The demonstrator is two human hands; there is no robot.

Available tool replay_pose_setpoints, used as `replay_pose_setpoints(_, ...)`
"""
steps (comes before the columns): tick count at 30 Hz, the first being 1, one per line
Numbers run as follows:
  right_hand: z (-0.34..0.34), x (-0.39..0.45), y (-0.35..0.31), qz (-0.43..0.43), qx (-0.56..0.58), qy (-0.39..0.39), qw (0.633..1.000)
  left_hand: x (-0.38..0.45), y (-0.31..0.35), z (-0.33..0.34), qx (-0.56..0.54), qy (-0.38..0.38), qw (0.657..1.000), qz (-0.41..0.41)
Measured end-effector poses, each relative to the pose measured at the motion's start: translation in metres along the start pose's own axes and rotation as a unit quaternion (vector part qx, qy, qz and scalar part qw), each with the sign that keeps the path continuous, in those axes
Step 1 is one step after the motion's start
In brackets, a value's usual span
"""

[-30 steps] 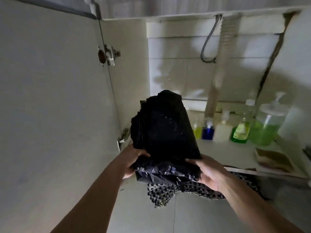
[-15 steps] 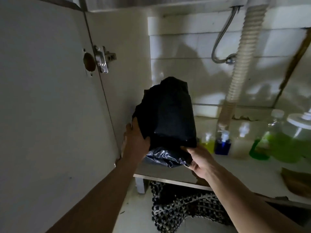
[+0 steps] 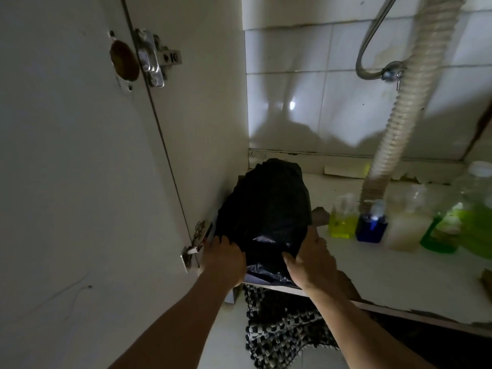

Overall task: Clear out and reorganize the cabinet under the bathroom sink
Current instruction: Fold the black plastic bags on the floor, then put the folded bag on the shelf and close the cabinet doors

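Nearest, below both wrists, a black-and-white woven mat lies on the floor under the shelf's front edge. Above it, the left hand and the right hand hold the near end of a black plastic bag, fingers curled onto its crinkled plastic from either side. The bag rests on the cabinet shelf in the left rear corner, reaching away from the fingertips toward the tiled back wall. Just left of the left fingers is the lower hinge of the open cabinet door; the upper hinge sits well above. To the right of the right fingers, farther back on the shelf, stands a row: a yellow-liquid bottle, a blue bottle, a pale bottle, then green-liquid bottles. No label or writing is legible; the bottles are blurred. Behind them a ribbed drain hose rises, with a metal supply hose beside it.
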State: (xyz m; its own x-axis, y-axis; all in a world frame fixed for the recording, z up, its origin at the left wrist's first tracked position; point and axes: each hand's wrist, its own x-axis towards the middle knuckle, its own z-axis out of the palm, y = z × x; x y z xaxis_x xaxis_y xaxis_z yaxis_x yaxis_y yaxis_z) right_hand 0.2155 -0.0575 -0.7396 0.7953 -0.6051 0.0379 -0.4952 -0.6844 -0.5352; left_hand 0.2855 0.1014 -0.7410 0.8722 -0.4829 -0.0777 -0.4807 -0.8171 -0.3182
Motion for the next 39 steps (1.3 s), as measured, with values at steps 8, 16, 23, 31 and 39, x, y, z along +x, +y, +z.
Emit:
replay_pose_setpoints(8,-0.038,-0.027,0.001,-0.051,-0.039,0.008,0.998,-0.018,0.008,-0.021,-0.081,0.077,0.993,-0.039)
replay_pose_setpoints(16,-0.134,-0.114,0.023,-0.131,-0.106,-0.021,0.985,-0.084,0.037,-0.081,-0.188,0.094,0.978,0.000)
replay_pose_setpoints(23,-0.169,-0.145,0.037,-0.106,0.019,-0.023,0.994,-0.145,0.059,-0.100,-0.222,0.103,0.969,0.025)
replay_pose_setpoints(31,-0.077,-0.195,0.075,-0.157,0.060,-0.076,0.983,-0.219,0.079,-0.054,-0.267,0.108,0.957,-0.024)
replay_pose_setpoints(39,-0.156,-0.273,0.004,-0.341,0.037,-0.005,0.939,-0.329,0.010,-0.109,-0.272,0.155,0.949,0.010)
